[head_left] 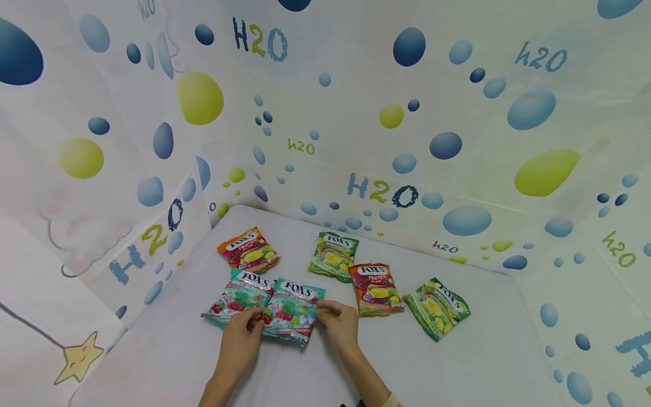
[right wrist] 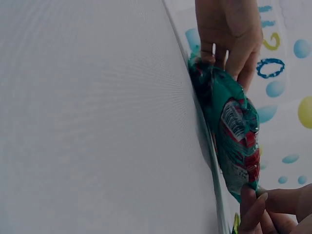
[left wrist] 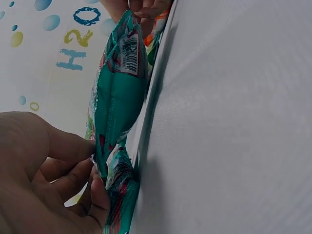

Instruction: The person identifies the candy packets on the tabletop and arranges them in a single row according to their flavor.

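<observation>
A teal Fox's Mint-Blossom candy bag (head_left: 291,311) is held between both hands, front face up. My left hand (head_left: 243,338) pinches its left edge with thumb and fingers. On the opposite edge, my right hand (head_left: 338,323) pinches the bag between thumb and fingertips. In the left wrist view the held bag (left wrist: 119,97) shows its plain teal back and a barcode, raised off the tabletop. A second teal Mint-Blossom bag (head_left: 239,297) lies just left of it, partly overlapped by the held bag and the left hand.
An orange Fruits bag (head_left: 249,251) lies behind at left, a green bag (head_left: 333,255) at back centre. Another orange bag (head_left: 377,289) and a tilted green bag (head_left: 437,308) lie to the right on the white table (head_left: 458,367). Bubble-printed sheets (head_left: 356,135) wall the back and sides.
</observation>
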The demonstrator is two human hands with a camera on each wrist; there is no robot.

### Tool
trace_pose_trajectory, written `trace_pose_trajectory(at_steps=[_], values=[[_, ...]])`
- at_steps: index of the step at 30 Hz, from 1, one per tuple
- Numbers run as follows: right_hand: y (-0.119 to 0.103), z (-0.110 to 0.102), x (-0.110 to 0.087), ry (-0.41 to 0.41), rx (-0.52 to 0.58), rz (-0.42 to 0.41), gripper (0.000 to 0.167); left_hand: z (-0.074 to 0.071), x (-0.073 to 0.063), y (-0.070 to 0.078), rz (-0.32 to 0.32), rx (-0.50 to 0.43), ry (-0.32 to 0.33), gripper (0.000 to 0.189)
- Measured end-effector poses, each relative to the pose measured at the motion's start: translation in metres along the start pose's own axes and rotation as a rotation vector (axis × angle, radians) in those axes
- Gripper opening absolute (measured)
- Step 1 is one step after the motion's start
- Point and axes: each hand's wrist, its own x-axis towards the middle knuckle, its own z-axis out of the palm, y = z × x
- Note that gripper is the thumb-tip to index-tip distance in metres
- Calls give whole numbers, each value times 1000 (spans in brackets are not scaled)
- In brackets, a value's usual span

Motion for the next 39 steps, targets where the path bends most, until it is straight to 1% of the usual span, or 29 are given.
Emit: trace_pose_trajectory(at_steps=[7, 9, 12, 14, 15, 19, 22, 27, 33, 39], values=[[4, 3, 0, 0, -9, -3, 12, -1, -1, -4, 2, -1, 0, 29], [4, 4, 0, 0, -12, -5, 11, -2, -1, -5, 20, 15, 9, 29], [6, 4, 1, 2, -18, -5, 11, -1, -2, -6, 62, 37, 20, 29], [7, 5, 2, -1, -17, -2, 10, -1, -2, -7, 90, 56, 22, 29], [7, 4, 2, -4, -13, 0, 11, -1, -2, -8, 94, 63, 19, 29], [7, 3, 4, -29, -4, 13, 12, -1, -1, -10, 86, 86, 5, 29], [7, 2, 6, -47, -9, 24, 13, -2, 0, -11, 68, 104, -13, 29], [6, -1, 7, -82, -32, 36, 14, -6, 0, -9, 53, 134, -57, 29], [5, -5, 8, -134, -73, 52, 14, -10, 0, -8, 19, 130, -101, 31], [5, -7, 10, -158, -76, 38, 15, -11, 1, -9, 29, 114, -101, 32]])
